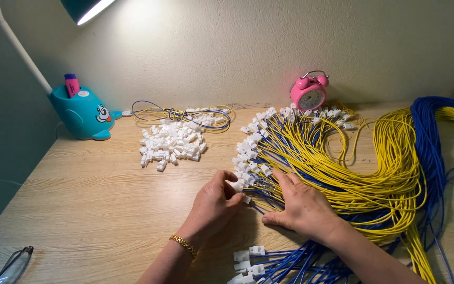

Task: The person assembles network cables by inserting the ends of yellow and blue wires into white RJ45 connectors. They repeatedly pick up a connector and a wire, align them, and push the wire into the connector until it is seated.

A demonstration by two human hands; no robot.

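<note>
On a pale wooden desk [90, 200] set against a light wall, two bare hands work at the near end of a large fan of wires. The left hand [214, 205], a gold bracelet [183, 245] at its wrist, has thumb and fingertips closed on a small white connector [237, 186]. The right hand [301, 205] lies palm down on the wires just beside it, fingers extended and spread, gripping nothing; its index finger points toward the connector. The yellow and blue wire bundle [374, 173] sweeps from the right edge of the desk toward the centre, its ends fitted with white connectors arranged in an arc from the hands to the back of the desk. A second group of blue wires with connectors [269, 263] lies at the near edge, between the forearms. Farther left sits a loose heap of white plastic housings [172, 143], with a small coil of yellow and blue wire [185, 113] just behind it. At the rear stand a pink twin-bell alarm clock [309, 92] and, to the left, a teal whale-shaped lamp base [82, 113] holding a pink marker [71, 84]; its shade [88, 8] glows at the top. Folded spectacles [14, 265] lie at the near left corner.
</note>
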